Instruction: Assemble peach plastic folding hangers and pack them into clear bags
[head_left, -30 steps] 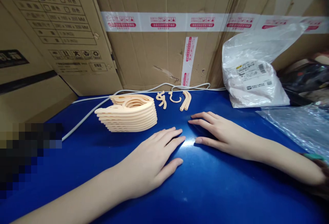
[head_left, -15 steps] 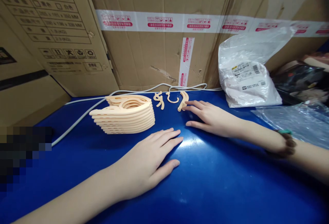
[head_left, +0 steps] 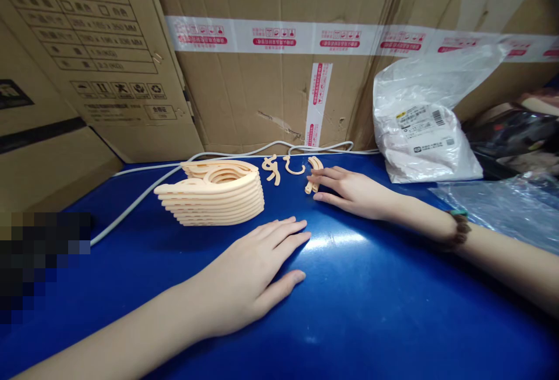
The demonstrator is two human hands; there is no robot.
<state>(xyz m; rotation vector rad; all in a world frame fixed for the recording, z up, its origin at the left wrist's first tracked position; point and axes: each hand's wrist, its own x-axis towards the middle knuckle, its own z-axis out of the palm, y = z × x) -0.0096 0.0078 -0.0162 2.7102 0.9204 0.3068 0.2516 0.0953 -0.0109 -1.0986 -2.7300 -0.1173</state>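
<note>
The strips [head_left: 308,188] lie toward the back edge of the worktop [head_left: 349,310], right of the middle of that edge, side by side with their near ends pointing at the viewer. They look like slim moulded plastic: probably light, fairly stiff and smooth enough to skid on the glossy surface, unlikely to break under an ordinary pinch, though thin necks might snap if bent hard. The best hold would be across the middle of their length, thumb on one long side and fingertips on the other. The right hand [head_left: 356,191] reaches in from the right with its fingers over the middle of the strips and the thumb parted from them, just beside the near ends; it does not look closed on them, and whether the fingertips touch or only hover cannot be told. The left hand [head_left: 257,275] is palm down on the worktop, fingers extended and holding nothing, nearest the stack [head_left: 213,199] toward the left edge. Along the back edge, left of the strips, lies a hook [head_left: 295,173].
</note>
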